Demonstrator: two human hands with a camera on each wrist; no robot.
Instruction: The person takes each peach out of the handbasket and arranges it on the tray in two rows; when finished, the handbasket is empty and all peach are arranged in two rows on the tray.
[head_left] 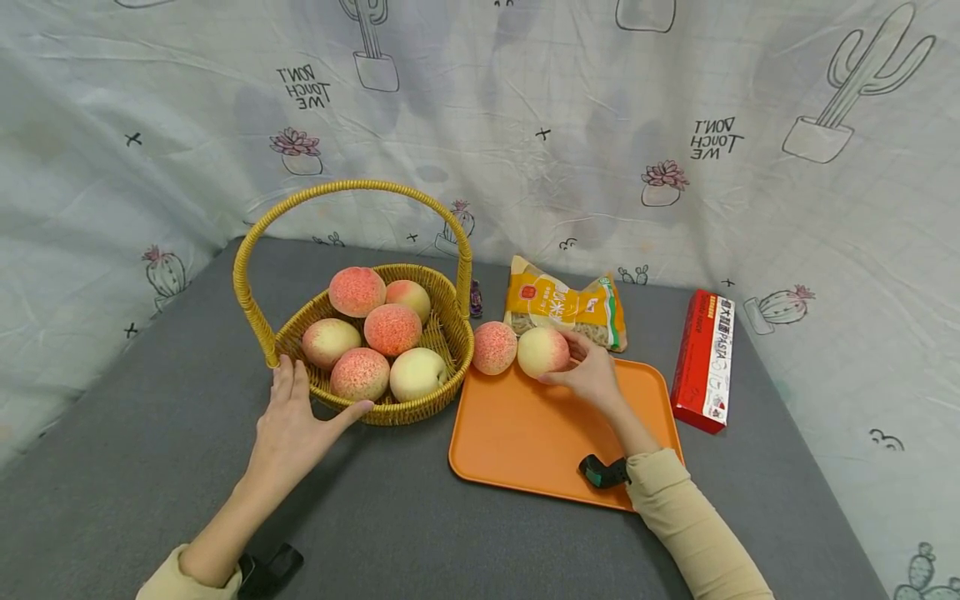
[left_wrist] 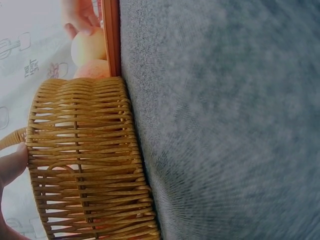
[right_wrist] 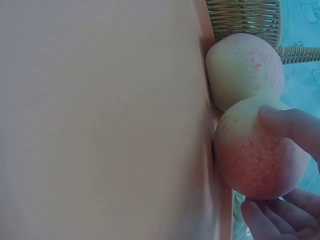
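A yellow wicker basket [head_left: 420,412] with a tall arched handle holds several peaches [head_left: 360,375]. My left hand [head_left: 292,433] spreads at its near left side, fingers straight by the handle's foot and thumb against the front rim; the left wrist view shows that thumb [left_wrist: 14,165] touching the rim. On the far edge of an orange tray [head_left: 525,450], my right hand [head_left: 592,375] holds a pale peach with a pink side [head_left: 542,352] between thumb and fingers. Directly to its left sits another, pinker peach [head_left: 494,348], between it and the basket.
Behind the tray lies a yellow food packet [head_left: 570,308]. A red and white pasta box [head_left: 705,360] stands to the tray's right. Something small and dark purple [head_left: 476,298] is beside the basket. A patterned white cloth [head_left: 525,150] hangs behind the grey table [head_left: 420,533].
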